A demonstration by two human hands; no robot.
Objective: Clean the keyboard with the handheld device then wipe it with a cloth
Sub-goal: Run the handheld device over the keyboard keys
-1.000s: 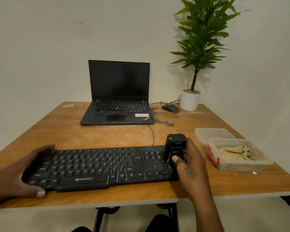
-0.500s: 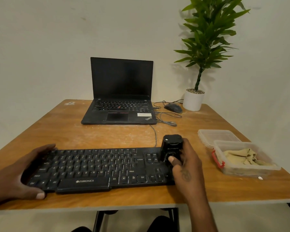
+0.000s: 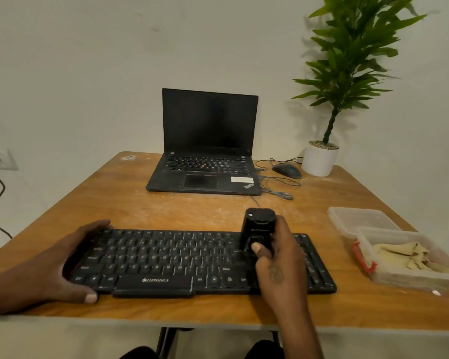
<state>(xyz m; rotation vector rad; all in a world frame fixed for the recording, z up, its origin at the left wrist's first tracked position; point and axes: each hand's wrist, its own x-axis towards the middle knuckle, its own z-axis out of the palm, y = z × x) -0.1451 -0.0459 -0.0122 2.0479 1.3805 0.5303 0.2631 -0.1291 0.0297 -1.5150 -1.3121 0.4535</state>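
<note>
Right hand [image 3: 278, 268] grips black boxy handheld device [image 3: 258, 224], hiding its base; left hand [image 3: 60, 265] clasps black plastic keyboard [image 3: 166, 257] end, near wooden tabletop [image 3: 192, 309] front edge.

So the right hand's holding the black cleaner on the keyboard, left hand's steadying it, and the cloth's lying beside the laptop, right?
The cloth is wrong: the head view shows it inside the clear container on the right, not beside the laptop. The rest holds.

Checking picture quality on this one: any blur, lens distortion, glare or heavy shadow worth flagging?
Head view: dim, warm light; mild wide-angle stretch toward the corners; the green potted plant's top leaves are soft and shadow the wall; the black keyboard's ZEBRONICS print is legible; no glare on the black laptop's dark screen.
</note>
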